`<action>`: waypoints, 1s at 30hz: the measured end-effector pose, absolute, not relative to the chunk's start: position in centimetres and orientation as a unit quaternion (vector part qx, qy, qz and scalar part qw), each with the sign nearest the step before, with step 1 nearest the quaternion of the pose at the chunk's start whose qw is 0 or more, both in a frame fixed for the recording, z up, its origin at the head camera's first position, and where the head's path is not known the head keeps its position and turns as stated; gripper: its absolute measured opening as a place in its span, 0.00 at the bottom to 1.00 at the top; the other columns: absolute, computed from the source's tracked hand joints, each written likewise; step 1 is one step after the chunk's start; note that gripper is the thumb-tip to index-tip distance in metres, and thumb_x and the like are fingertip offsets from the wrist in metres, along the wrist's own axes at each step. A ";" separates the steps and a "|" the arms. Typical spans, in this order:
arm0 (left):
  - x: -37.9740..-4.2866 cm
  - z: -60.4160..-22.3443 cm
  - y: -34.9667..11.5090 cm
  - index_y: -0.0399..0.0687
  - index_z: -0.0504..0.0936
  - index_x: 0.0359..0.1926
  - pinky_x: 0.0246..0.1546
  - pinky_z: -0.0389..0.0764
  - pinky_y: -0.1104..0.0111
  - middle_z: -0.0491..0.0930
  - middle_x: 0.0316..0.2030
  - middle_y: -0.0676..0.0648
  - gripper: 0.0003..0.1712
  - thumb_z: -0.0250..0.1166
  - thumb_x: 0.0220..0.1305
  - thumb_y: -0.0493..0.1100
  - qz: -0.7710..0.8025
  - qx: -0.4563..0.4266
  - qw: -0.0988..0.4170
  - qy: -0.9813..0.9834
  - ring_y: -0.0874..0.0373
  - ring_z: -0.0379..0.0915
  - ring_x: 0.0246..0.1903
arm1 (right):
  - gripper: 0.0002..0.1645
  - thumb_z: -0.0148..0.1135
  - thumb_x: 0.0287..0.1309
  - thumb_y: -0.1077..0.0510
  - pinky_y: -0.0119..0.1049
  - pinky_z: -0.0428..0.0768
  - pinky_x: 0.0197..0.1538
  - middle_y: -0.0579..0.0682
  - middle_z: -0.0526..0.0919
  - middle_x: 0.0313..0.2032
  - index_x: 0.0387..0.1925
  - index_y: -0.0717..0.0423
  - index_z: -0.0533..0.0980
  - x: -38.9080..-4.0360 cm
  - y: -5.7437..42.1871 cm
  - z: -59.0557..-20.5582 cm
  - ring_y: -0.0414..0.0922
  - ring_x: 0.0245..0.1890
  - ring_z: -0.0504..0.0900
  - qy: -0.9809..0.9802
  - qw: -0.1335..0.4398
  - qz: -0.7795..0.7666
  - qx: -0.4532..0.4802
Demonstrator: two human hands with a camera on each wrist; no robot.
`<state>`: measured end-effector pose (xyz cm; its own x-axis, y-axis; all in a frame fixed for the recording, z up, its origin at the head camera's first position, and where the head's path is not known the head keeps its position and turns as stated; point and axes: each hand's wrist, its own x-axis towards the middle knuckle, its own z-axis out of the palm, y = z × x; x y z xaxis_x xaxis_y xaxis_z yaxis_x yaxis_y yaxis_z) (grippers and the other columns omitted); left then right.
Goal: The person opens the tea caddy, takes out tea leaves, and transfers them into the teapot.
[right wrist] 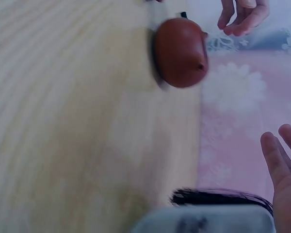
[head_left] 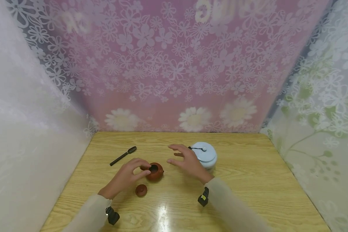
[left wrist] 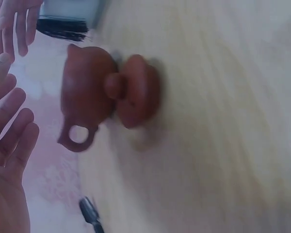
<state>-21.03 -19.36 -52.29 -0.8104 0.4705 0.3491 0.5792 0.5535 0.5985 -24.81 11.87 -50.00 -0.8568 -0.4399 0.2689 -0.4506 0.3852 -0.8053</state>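
A small reddish-brown clay teapot [head_left: 155, 173] stands uncovered, its round mouth facing up. Its knobbed lid [head_left: 141, 190] lies on the table just in front of it. My left hand [head_left: 130, 175] hovers over the teapot's handle side, fingers loosely bent, and holds nothing. In the left wrist view, the fingers [left wrist: 20, 128] are apart from the teapot [left wrist: 87, 85]. To the right, my right hand [head_left: 189, 162] is held in the air with fingers spread, nothing in it. It partly covers a pale lidded jar [head_left: 210, 161] with a black cord on its lid.
A dark slim stick with a wider, scoop-like end [head_left: 123, 156] lies at the table's left. A black tassel [right wrist: 218, 196] hangs by the jar. Patterned curtains [head_left: 174, 64] border the wooden table [head_left: 249, 180] at the back and sides.
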 end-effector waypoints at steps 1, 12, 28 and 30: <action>-21.2 -52.0 -19.1 0.54 0.90 0.58 0.58 0.86 0.47 0.87 0.56 0.58 0.17 0.73 0.74 0.53 -0.366 -0.298 0.070 -0.879 0.56 0.84 0.57 | 0.38 0.77 0.69 0.49 0.49 0.83 0.69 0.49 0.77 0.73 0.76 0.43 0.75 -24.8 12.2 -49.7 0.54 0.73 0.79 -0.833 0.008 0.485 0.265; -23.2 -50.2 -16.2 0.62 0.88 0.58 0.57 0.86 0.46 0.85 0.61 0.51 0.14 0.74 0.75 0.49 -0.377 -0.306 0.066 -0.871 0.50 0.82 0.59 | 0.36 0.76 0.70 0.46 0.55 0.83 0.69 0.53 0.75 0.76 0.76 0.45 0.76 -25.4 14.9 -47.2 0.58 0.70 0.82 -0.843 0.039 0.467 0.264; -26.4 -47.3 -11.3 0.60 0.87 0.64 0.62 0.84 0.50 0.84 0.64 0.52 0.20 0.70 0.77 0.57 -0.362 -0.319 0.055 -0.874 0.51 0.82 0.61 | 0.37 0.75 0.71 0.49 0.57 0.78 0.74 0.55 0.72 0.78 0.77 0.44 0.74 -26.3 21.2 -46.7 0.60 0.75 0.75 -0.855 0.078 0.463 0.222; -26.6 -47.0 -10.6 0.59 0.86 0.65 0.62 0.84 0.52 0.84 0.64 0.52 0.21 0.70 0.77 0.56 -0.359 -0.323 0.054 -0.874 0.52 0.82 0.61 | 0.38 0.75 0.71 0.47 0.57 0.77 0.75 0.53 0.70 0.80 0.78 0.42 0.73 -26.2 21.9 -46.8 0.59 0.76 0.74 -0.857 0.071 0.466 0.207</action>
